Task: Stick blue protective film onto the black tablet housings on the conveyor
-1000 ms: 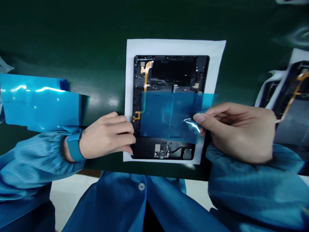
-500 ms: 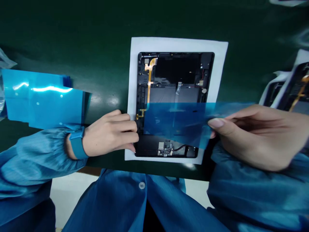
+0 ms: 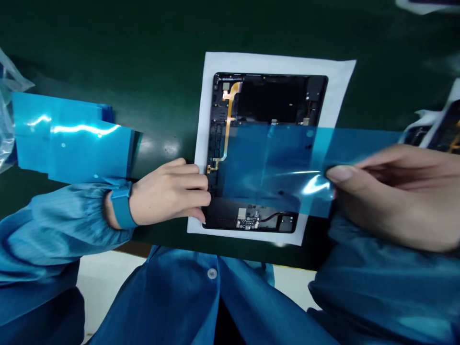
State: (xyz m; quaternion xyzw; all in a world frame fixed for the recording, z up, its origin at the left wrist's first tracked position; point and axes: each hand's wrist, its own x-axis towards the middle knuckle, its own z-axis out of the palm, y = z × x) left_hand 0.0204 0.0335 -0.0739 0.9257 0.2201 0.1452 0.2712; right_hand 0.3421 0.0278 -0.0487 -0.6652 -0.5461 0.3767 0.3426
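Observation:
An opened black tablet chassis (image 3: 280,96) with an orange flex cable (image 3: 229,120) lies on a white sheet (image 3: 334,96) on the dark green bench. My left hand (image 3: 168,194), fingers curled, presses on the chassis's left edge and the sheet. My right hand (image 3: 395,191) pinches the edge of a translucent blue film (image 3: 273,163) between thumb and fingers. The film hangs over the lower middle of the chassis and reaches out to the right past it.
A stack of blue film sheets (image 3: 72,143) lies on the bench at the left, beside clear plastic wrap (image 3: 7,96). Another chassis on white paper (image 3: 442,124) shows at the right edge. The bench's front edge runs just below the white sheet.
My right hand has drawn the blue film to the right, so more of it now lies beyond the chassis. The view has shifted slightly. My left hand stays on the chassis edge.

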